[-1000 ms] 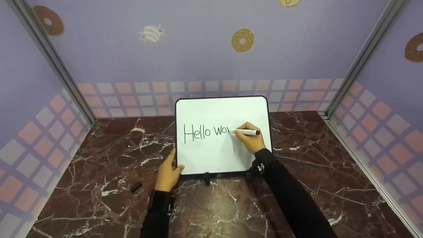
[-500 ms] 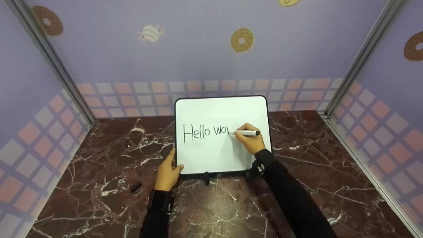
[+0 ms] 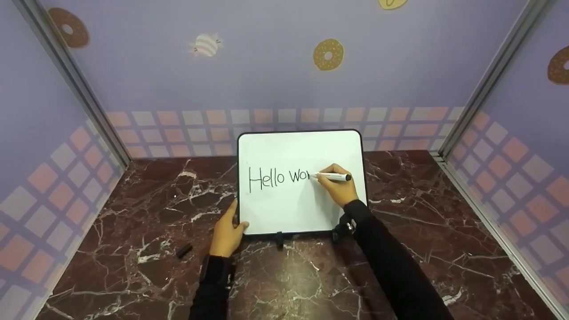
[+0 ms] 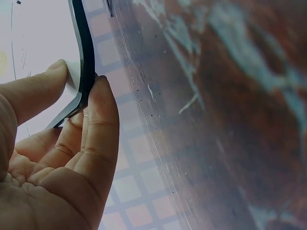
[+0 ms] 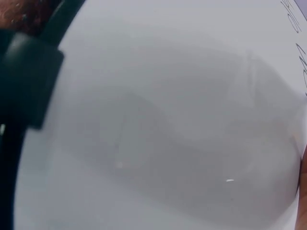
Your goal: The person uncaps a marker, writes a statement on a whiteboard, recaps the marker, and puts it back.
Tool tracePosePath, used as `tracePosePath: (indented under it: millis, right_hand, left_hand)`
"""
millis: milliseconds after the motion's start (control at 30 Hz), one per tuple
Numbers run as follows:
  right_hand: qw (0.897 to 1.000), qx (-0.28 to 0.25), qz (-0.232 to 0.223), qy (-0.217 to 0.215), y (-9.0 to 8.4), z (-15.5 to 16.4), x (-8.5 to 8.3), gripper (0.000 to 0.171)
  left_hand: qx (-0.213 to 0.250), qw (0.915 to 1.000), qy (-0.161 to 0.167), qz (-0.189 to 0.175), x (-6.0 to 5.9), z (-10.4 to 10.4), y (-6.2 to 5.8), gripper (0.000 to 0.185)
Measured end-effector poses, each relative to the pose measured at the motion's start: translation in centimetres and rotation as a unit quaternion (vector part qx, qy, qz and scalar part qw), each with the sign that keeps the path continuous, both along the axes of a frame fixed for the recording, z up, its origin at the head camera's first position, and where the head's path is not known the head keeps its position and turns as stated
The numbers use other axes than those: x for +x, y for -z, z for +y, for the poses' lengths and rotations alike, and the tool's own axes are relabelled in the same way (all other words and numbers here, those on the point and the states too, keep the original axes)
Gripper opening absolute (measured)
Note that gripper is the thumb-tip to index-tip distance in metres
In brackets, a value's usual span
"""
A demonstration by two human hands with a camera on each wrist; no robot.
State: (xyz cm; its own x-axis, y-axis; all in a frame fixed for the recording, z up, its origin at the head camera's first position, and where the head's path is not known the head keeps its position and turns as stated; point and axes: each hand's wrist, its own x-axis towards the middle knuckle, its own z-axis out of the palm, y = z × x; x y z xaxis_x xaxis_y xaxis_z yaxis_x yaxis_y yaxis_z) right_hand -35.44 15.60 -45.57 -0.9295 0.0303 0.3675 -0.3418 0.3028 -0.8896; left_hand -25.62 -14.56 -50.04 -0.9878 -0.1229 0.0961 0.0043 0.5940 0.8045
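Observation:
A small whiteboard [image 3: 284,209] with a black frame stands upright on the marble table, and "Hello wor" is written on it in black. My right hand [image 3: 338,189] grips a white marker [image 3: 332,177] with its tip on the board just after the last letter. My left hand [image 3: 226,233] pinches the board's lower left corner, thumb on the front. In the left wrist view the thumb and fingers [image 4: 98,124] clamp the black frame edge [image 4: 82,52]. The right wrist view shows only the white board surface [image 5: 168,120] and a black stand clip [image 5: 26,81].
A black marker cap [image 3: 183,250] lies on the marble table [image 3: 133,275] to the left of my left forearm. Purple patterned walls close in the table at the back and both sides, with metal posts in the corners.
The marker tip has moved slightly right and the stroke after "wo" has grown into an "r". My left hand has kept its hold on the board corner.

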Motion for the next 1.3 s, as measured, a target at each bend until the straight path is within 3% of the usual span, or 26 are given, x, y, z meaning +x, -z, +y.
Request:
tracePosePath:
  millis: [533, 867, 1100, 1300]
  right_hand:
    - [0.999, -0.021, 0.005, 0.025, -0.4, -0.3, -0.2, 0.010]
    - [0.999, -0.027, -0.009, 0.016, -2.6, -0.8, 1.8, 0.009]
    - [0.999, -0.045, 0.006, 0.011, -0.3, 0.0, -0.4, 0.012]
    - [0.998, -0.059, 0.000, 0.013, -2.2, 0.1, 0.7, 0.008]
  left_hand:
    - [-0.006, 1.0000, 0.001, -0.007, 0.1, 0.2, -0.2, 0.071]
    - [-0.014, 0.9999, -0.004, 0.000, 0.0, 0.1, -0.2, 0.071]
    - [-0.012, 0.9999, -0.003, -0.002, 0.0, 0.0, -0.2, 0.071]
    - [-0.007, 1.0000, 0.002, -0.001, 0.1, 0.0, -0.2, 0.071]
